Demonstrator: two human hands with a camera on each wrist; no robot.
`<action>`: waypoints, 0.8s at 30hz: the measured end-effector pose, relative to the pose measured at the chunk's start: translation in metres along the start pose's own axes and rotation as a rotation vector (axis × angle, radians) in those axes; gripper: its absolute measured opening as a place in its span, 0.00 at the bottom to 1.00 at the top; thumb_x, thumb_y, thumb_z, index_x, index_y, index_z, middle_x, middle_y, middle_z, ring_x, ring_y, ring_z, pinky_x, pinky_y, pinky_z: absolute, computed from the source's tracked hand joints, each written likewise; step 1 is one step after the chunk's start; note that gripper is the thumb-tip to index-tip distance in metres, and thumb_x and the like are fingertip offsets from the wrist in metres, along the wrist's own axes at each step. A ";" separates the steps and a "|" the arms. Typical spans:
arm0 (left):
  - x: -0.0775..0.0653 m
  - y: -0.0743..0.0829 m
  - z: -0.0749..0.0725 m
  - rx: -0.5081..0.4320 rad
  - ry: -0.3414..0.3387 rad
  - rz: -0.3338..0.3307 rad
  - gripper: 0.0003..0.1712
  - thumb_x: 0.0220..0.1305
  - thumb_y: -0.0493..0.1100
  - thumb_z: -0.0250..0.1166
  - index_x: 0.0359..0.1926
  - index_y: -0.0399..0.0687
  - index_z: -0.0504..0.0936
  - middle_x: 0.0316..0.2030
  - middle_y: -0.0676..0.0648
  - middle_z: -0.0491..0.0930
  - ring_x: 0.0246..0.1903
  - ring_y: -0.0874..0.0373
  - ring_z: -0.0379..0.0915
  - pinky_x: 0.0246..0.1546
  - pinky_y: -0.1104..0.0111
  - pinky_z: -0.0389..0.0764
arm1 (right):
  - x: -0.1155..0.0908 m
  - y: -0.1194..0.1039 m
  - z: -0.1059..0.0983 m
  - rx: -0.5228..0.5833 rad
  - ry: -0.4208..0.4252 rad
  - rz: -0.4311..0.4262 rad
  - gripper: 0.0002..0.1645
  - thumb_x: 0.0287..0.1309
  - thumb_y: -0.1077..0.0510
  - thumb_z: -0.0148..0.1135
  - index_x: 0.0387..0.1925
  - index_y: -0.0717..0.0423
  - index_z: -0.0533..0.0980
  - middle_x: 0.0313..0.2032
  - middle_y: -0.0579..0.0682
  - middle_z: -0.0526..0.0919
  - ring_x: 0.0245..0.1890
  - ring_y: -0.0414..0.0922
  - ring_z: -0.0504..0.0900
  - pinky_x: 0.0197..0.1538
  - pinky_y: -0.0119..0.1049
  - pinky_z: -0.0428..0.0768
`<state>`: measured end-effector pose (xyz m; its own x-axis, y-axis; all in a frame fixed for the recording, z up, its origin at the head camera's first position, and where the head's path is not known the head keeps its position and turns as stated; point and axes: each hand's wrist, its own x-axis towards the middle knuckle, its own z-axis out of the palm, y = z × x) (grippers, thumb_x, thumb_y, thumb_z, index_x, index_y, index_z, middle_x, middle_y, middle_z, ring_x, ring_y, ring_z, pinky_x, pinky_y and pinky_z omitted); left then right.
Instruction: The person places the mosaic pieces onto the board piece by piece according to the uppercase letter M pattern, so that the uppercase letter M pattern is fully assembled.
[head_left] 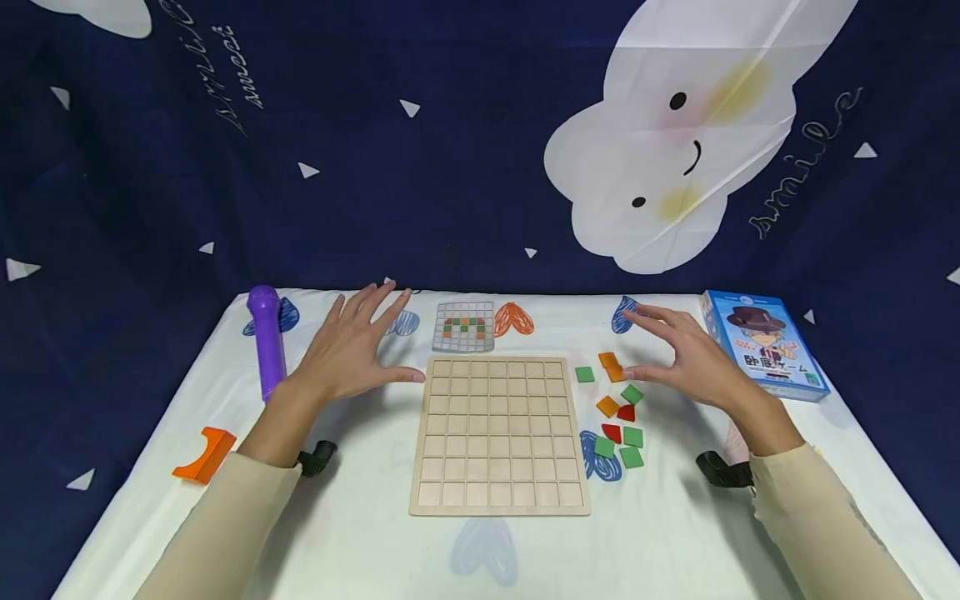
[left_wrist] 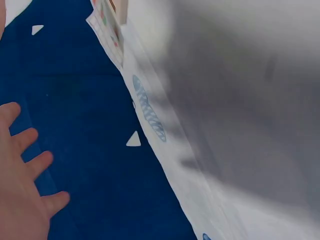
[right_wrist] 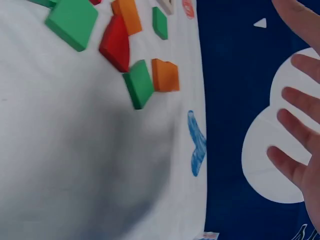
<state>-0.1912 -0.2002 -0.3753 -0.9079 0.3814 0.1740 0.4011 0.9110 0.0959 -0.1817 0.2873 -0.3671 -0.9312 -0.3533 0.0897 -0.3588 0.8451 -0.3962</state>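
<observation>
Your left hand (head_left: 348, 350), fingers spread, hovers beside the wooden grid board (head_left: 498, 435); your right hand (head_left: 693, 362), fingers extended, is near the green, orange and red tiles (head_left: 632, 457) lying right of the board. A pattern card (head_left: 463, 327) lies just beyond it.

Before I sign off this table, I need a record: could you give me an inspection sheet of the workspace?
Surface: white printed cloth
Job's things: wooden grid board, centre; pattern card behind it; loose green, orange and red tiles to the board's right
Clutter: purple stick and orange block, left; blue box, right
Left hand: fingers spread, holding nothing
Right hand: near the tiles, holding nothing
Cables: nothing seen
Surroundings: dark blue curtain behind
</observation>
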 end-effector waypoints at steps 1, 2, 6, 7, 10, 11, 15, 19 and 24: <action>-0.002 0.001 0.000 -0.016 -0.012 0.003 0.71 0.44 0.85 0.65 0.82 0.63 0.47 0.82 0.44 0.49 0.80 0.40 0.46 0.77 0.35 0.50 | -0.002 0.001 0.001 0.016 -0.004 -0.001 0.52 0.52 0.37 0.76 0.76 0.40 0.65 0.76 0.59 0.64 0.74 0.64 0.61 0.67 0.75 0.64; -0.004 0.002 0.000 -0.031 -0.024 0.008 0.71 0.44 0.85 0.65 0.82 0.64 0.47 0.82 0.44 0.49 0.80 0.40 0.47 0.77 0.35 0.52 | -0.005 0.001 0.002 0.030 -0.011 0.001 0.50 0.52 0.37 0.76 0.75 0.40 0.67 0.75 0.59 0.66 0.73 0.64 0.62 0.67 0.74 0.65; -0.013 0.007 0.002 -0.076 -0.087 0.023 0.71 0.44 0.84 0.66 0.82 0.63 0.47 0.82 0.45 0.50 0.78 0.39 0.53 0.72 0.37 0.63 | -0.012 0.005 0.007 0.085 -0.045 0.009 0.45 0.51 0.41 0.78 0.70 0.45 0.73 0.69 0.58 0.75 0.67 0.61 0.72 0.65 0.68 0.72; -0.015 0.008 0.003 -0.083 -0.104 0.025 0.71 0.44 0.83 0.67 0.82 0.63 0.48 0.82 0.45 0.50 0.77 0.39 0.54 0.70 0.37 0.65 | -0.013 0.006 0.009 0.097 -0.054 0.009 0.44 0.51 0.42 0.78 0.69 0.46 0.74 0.67 0.57 0.78 0.64 0.59 0.75 0.63 0.66 0.75; -0.022 0.011 0.006 -0.119 -0.163 0.023 0.71 0.44 0.81 0.69 0.82 0.63 0.48 0.82 0.46 0.50 0.77 0.38 0.55 0.69 0.37 0.67 | -0.015 0.009 0.013 0.135 -0.083 -0.003 0.38 0.51 0.45 0.79 0.63 0.51 0.79 0.59 0.54 0.85 0.54 0.53 0.81 0.56 0.55 0.82; -0.024 0.013 0.008 -0.142 -0.184 0.025 0.71 0.43 0.80 0.71 0.82 0.62 0.48 0.82 0.46 0.49 0.78 0.38 0.54 0.70 0.37 0.66 | -0.016 0.011 0.015 0.144 -0.094 -0.007 0.36 0.51 0.45 0.79 0.61 0.51 0.80 0.56 0.52 0.87 0.51 0.51 0.82 0.54 0.51 0.83; -0.034 0.019 0.014 -0.238 -0.266 0.057 0.72 0.42 0.77 0.74 0.82 0.58 0.50 0.82 0.45 0.48 0.79 0.36 0.50 0.74 0.36 0.59 | -0.019 0.016 0.022 0.212 -0.147 -0.012 0.27 0.50 0.48 0.79 0.52 0.51 0.85 0.45 0.49 0.89 0.42 0.46 0.82 0.46 0.36 0.83; -0.043 0.025 0.021 -0.303 -0.328 0.085 0.74 0.40 0.76 0.76 0.82 0.54 0.51 0.82 0.43 0.47 0.80 0.36 0.48 0.75 0.33 0.54 | -0.022 0.020 0.029 0.293 -0.209 0.002 0.21 0.51 0.50 0.79 0.47 0.49 0.86 0.38 0.47 0.88 0.36 0.40 0.79 0.39 0.29 0.79; -0.052 0.031 0.026 -0.362 -0.394 0.077 0.75 0.39 0.75 0.78 0.82 0.53 0.51 0.83 0.43 0.45 0.80 0.36 0.45 0.74 0.31 0.51 | -0.024 0.023 0.038 0.355 -0.282 0.002 0.17 0.53 0.52 0.78 0.46 0.48 0.86 0.39 0.47 0.89 0.34 0.36 0.78 0.37 0.28 0.79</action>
<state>-0.1348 -0.1880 -0.4068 -0.8231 0.5386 -0.1803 0.4217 0.7922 0.4412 -0.1646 0.2999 -0.4130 -0.8603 -0.4889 -0.1448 -0.2665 0.6732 -0.6897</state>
